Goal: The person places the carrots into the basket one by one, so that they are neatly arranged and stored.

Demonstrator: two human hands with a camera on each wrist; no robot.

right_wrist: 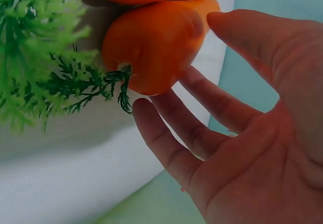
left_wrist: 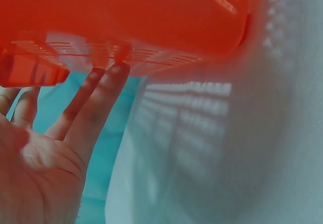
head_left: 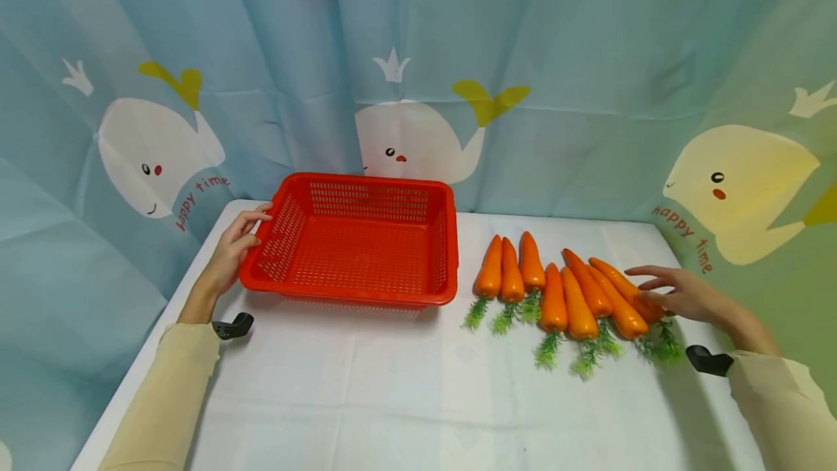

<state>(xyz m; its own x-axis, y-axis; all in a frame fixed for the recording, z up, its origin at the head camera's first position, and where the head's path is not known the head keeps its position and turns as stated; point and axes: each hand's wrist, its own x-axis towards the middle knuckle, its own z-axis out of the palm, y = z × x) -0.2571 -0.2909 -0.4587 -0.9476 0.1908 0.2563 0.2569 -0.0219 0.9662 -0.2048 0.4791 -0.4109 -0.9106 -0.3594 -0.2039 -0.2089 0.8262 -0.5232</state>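
My left hand [head_left: 230, 249] is at the left end of a red plastic basket [head_left: 353, 296]. In the left wrist view its fairly straight fingers [left_wrist: 103, 90] touch the slotted wall of that basket. At the other side, my right hand [head_left: 686, 296] is by the rightmost carrot [right_wrist: 151, 47], thumb and spread fingers around its thick end. Whether they press on it I cannot tell. Several more orange carrots [head_left: 554, 300] with green leafy tops lie in a row to the left of this hand. Nothing lies inside the basket.
A white-covered table [head_left: 392, 384] bears everything. Behind it and to both sides hangs a blue-green curtain [head_left: 575, 57] with printed whales. Each wrist wears a small black camera mount, one on the left [head_left: 234, 326] and one on the right [head_left: 709, 360].
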